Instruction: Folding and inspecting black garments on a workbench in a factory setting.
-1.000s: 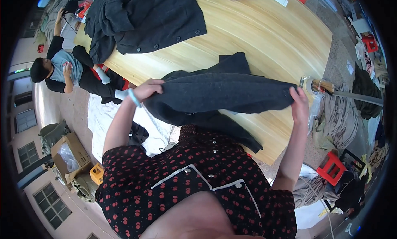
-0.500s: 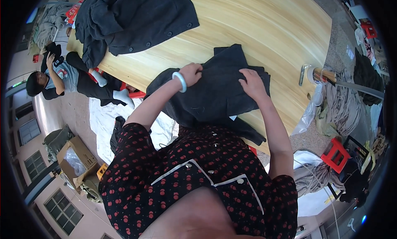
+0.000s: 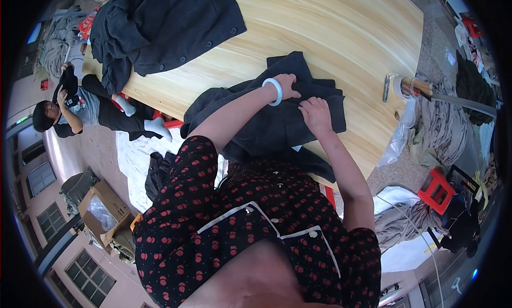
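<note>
In front of me on the table lies a dark charcoal garment (image 3: 261, 129), partly folded, with layered edges at its right side. One narrow dark part, perhaps a sleeve, hangs toward the table's near edge. My left hand (image 3: 287, 86), a pale bangle (image 3: 273, 91) on its wrist, reaches across the garment with bent fingers gripping the cloth near its upper right part. Just below and to the right, my right hand (image 3: 317, 117) has its fingers curled together on the same cloth. The two hands almost meet. A small white tag shows under the garment's near edge.
Another dark buttoned jacket (image 3: 165, 30) lies at the table's far left. A container of tools (image 3: 408, 88) stands at the right edge of the wooden table (image 3: 341, 30). A seated person (image 3: 80, 102) is at the left. A red stool (image 3: 437, 192) and cloth heaps lie right.
My left hand has moved right across the garment, close to my right hand. The right hand has shifted slightly left and down, its spread fingers now drawn together.
</note>
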The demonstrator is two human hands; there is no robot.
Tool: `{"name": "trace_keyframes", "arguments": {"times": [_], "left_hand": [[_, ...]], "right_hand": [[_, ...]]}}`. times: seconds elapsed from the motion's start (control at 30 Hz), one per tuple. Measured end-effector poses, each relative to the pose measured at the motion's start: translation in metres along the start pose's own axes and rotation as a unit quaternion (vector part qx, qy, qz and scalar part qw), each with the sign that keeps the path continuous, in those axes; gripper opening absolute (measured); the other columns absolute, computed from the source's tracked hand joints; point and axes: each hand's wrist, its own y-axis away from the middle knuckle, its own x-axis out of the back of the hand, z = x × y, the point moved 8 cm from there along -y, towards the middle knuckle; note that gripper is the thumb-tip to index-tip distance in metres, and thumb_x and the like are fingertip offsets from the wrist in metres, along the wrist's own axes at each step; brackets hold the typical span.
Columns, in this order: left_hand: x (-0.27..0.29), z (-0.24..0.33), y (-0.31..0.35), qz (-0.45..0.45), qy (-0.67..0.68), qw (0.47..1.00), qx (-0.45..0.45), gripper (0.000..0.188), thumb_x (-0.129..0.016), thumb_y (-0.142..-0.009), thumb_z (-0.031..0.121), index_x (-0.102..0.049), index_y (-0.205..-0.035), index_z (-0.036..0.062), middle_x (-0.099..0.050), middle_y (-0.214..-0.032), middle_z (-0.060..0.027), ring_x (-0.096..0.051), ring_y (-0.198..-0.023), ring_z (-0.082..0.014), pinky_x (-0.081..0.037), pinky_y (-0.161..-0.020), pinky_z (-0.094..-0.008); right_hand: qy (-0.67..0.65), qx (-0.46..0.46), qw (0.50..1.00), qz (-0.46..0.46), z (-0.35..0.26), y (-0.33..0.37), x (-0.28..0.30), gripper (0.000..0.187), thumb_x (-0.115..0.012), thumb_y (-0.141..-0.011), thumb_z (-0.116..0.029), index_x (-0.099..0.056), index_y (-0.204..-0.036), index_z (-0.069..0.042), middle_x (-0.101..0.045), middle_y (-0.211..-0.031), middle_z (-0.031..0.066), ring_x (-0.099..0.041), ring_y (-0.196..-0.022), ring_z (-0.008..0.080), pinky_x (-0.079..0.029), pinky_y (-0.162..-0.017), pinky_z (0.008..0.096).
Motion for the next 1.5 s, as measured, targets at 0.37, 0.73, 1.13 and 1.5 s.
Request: {"name": "trace_keyframes", "arguments": {"times": [0.37, 0.73, 1.13, 1.5], "left_hand": [[-0.023, 0.018, -0.013, -0.047, -0.043, 0.998, -0.020, 0.041, -0.061, -0.067, 0.037, -0.060, -0.094, 0.0057, -0.057, -0.099, -0.0171, -0.054, -0.096, -0.0298, -0.042, -0.085, -0.0350], [-0.023, 0.008, -0.013, -0.060, 0.080, 0.995, 0.031, 0.037, -0.054, -0.070, 0.033, -0.062, -0.090, 0.0028, -0.057, -0.095, -0.0198, -0.052, -0.095, -0.0321, -0.040, -0.085, -0.0356], [-0.021, 0.038, 0.015, -0.052, -0.047, 0.992, -0.102, 0.038, -0.049, -0.073, 0.030, -0.053, -0.089, -0.0051, -0.053, -0.096, -0.0226, -0.050, -0.096, -0.0336, -0.040, -0.084, -0.0371], [-0.019, 0.041, 0.023, 0.048, -0.035, 0.990, -0.124, 0.025, -0.046, -0.073, 0.014, -0.051, -0.087, -0.0056, -0.054, -0.090, -0.0222, -0.052, -0.088, -0.0347, -0.041, -0.081, -0.0382]], "right_hand": [[0.053, -0.016, 0.998, -0.005, 0.009, 0.000, -0.013, 0.013, -0.052, -0.071, -0.007, -0.057, -0.083, -0.006, -0.054, -0.076, 0.0090, -0.051, -0.079, 0.0242, -0.038, -0.074, 0.0341], [-0.048, -0.082, 0.993, 0.070, 0.020, -0.009, 0.011, 0.013, -0.056, -0.069, -0.007, -0.054, -0.082, -0.006, -0.058, -0.072, 0.0092, -0.056, -0.074, 0.0268, -0.039, -0.074, 0.0355], [0.067, -0.021, 0.998, -0.009, 0.012, -0.011, 0.013, 0.013, -0.055, -0.074, -0.012, -0.053, -0.082, -0.002, -0.056, -0.076, 0.0136, -0.052, -0.076, 0.0277, -0.037, -0.076, 0.0347], [-0.024, -0.001, 1.000, -0.018, 0.023, -0.010, 0.008, 0.011, -0.051, -0.076, -0.008, -0.053, -0.081, 0.001, -0.056, -0.077, 0.0182, -0.053, -0.076, 0.0331, -0.040, -0.073, 0.0393]]}}
